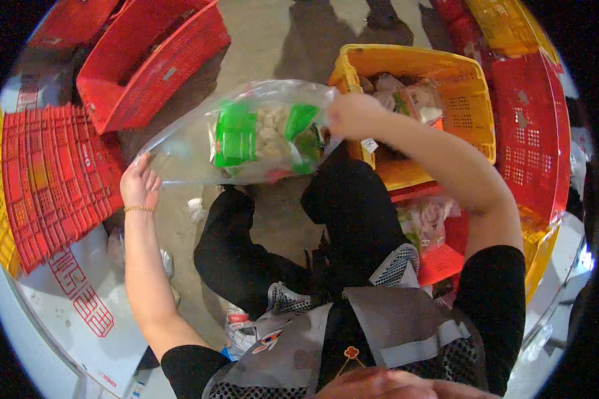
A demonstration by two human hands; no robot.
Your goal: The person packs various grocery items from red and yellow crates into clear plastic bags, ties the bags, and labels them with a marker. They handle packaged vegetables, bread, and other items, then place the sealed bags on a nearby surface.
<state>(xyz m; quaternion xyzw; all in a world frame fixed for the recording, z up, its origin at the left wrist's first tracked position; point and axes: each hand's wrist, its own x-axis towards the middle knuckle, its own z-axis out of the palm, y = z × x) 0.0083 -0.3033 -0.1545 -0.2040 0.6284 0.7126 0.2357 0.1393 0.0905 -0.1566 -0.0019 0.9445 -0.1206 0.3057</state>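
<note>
A large clear plastic bag [187, 152] is stretched sideways above my knees, with my hands at its two ends. My left hand [141, 182] pinches its left corner between thumb and fingers. At the other end my right hand [357, 115] is closed on the gathered plastic, slightly blurred. Inside the bag lies a green-printed packet [237, 133] with a see-through middle showing pale lumpy pieces. Something dark and green sits at the packet's right end, partly hidden by my right hand. My right forearm passes over the edge of a yellow plastic crate [471, 107].
The yellow crate holds several wrapped packets [414, 99]. Below it, a red crate [442, 262] contains more packages. Red crates [149, 70] stand at upper left, and a ribbed red crate [62, 179] at left. A crumpled white scrap [195, 209] lies on the floor. A printed white box [80, 309] is at lower left.
</note>
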